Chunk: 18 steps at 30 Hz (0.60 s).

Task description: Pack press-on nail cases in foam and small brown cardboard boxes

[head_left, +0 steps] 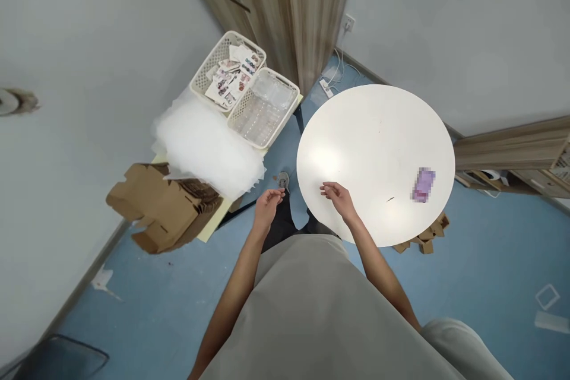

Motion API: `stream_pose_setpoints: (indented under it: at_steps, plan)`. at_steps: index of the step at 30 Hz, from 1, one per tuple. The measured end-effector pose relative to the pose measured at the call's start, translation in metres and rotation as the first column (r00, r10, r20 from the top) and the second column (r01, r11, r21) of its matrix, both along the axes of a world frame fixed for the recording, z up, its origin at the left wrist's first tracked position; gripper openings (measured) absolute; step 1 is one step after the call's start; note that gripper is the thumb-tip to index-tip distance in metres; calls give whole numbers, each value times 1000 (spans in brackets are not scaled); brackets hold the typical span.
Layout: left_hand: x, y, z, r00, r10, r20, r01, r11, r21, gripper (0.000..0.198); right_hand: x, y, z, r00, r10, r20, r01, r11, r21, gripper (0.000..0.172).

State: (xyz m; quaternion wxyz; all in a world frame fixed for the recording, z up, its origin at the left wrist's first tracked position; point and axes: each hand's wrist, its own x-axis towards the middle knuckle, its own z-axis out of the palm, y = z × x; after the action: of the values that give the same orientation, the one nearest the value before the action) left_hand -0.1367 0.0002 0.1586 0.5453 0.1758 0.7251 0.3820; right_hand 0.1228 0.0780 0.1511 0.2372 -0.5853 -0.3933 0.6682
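My left hand (268,202) hangs in the air just left of the round white table (378,130), fingers loosely curled with nothing seen in them. My right hand (336,196) hovers over the table's near left edge, fingers bent and slightly apart, also with nothing visible in it. A small purple object (423,184) lies on the table to the right of my right hand. A thin dark sliver (390,199) lies between them.
To the left, a low yellow surface (209,227) carries two white baskets, one with cards (229,68) and one with clear plastic pieces (263,108), white sheets (207,145) and a brown carton (162,208). Cardboard scraps (425,240) lie under the table. A wooden cabinet (276,6) stands behind.
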Motion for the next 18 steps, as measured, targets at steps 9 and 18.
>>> stream_pose_setpoints:
  at_steps: [9, 18]
  plan:
    - [-116, 178, -9, 845, -256, -469, 377, 908, 182, 39, -57, -2, 30, 944, -315, 101, 317, 948, -9, 51]
    - [-172, 367, -17, 201, -640, -742, 858, 481, -182, 90, -106, -19, 71, 879, -435, 195, 441, 898, 13, 62]
